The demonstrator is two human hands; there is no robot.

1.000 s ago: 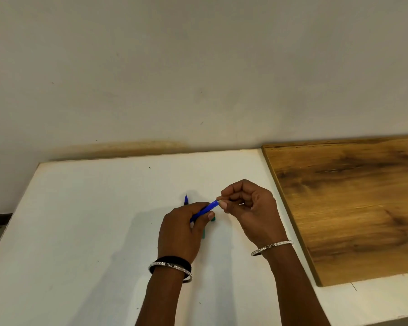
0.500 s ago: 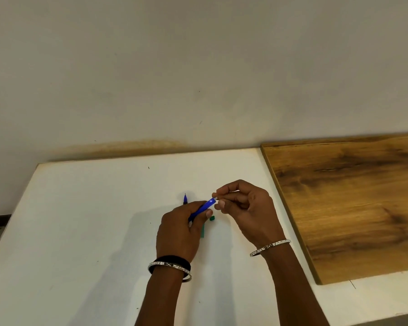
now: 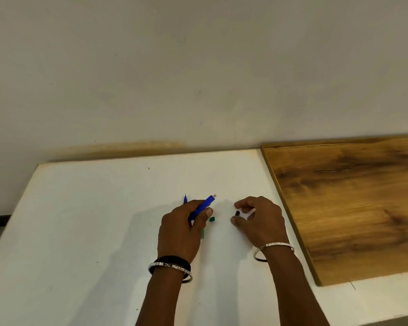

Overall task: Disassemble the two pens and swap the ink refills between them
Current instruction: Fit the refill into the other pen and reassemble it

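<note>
While your left hand [image 3: 179,231] grips the blue pen [image 3: 206,202], lay the dark cap [image 3: 237,212], at your right hand's [image 3: 262,222] curled fingers, hold unclear, flat on the desk [image 3: 92,220].

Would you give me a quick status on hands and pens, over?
Left hand grips blue pen barrel. Right hand by small dark piece, hold unclear. Green pieces lie on table beside left hand.

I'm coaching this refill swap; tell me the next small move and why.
Probably let the right hand pinch the pale stub jutting from the blue pen barrel the left hand grips and draw it out; the small dark piece is already off it.
</note>
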